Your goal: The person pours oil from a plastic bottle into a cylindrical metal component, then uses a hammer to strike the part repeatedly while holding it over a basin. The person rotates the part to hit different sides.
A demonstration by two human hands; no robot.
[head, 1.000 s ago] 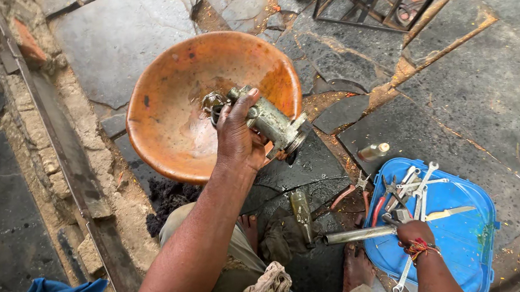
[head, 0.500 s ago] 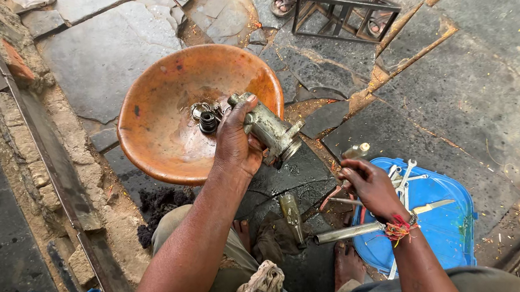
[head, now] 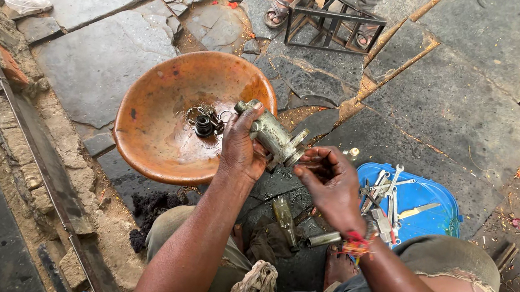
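The left hand (head: 241,149) is closed around a grimy metal cylinder part (head: 272,134), holding it tilted near the middle of the frame, just over the right rim of the orange bowl (head: 145,134). The right hand (head: 331,184) sits just right of the part's lower end, fingers curled in close with the fingertips pinched near the end of the part; whether they hold something small cannot be told. A red thread band (head: 358,245) is tied at that wrist.

The bowl, rusty and round, lies left of centre on the stone paving. Inside it, near the middle, is a small cluster of dark rings and springs (head: 206,121).

At lower right, a blue tray (head: 443,207) holds several spanners (head: 390,192) and a flat blade (head: 418,211). Below the hands, a small bottle (head: 284,216) and a metal tube (head: 323,239) lie on the ground. A rag (head: 251,290) rests on the person's lap at the bottom. At the top, another person's sandalled feet (head: 278,11) stand by a metal frame (head: 334,22).
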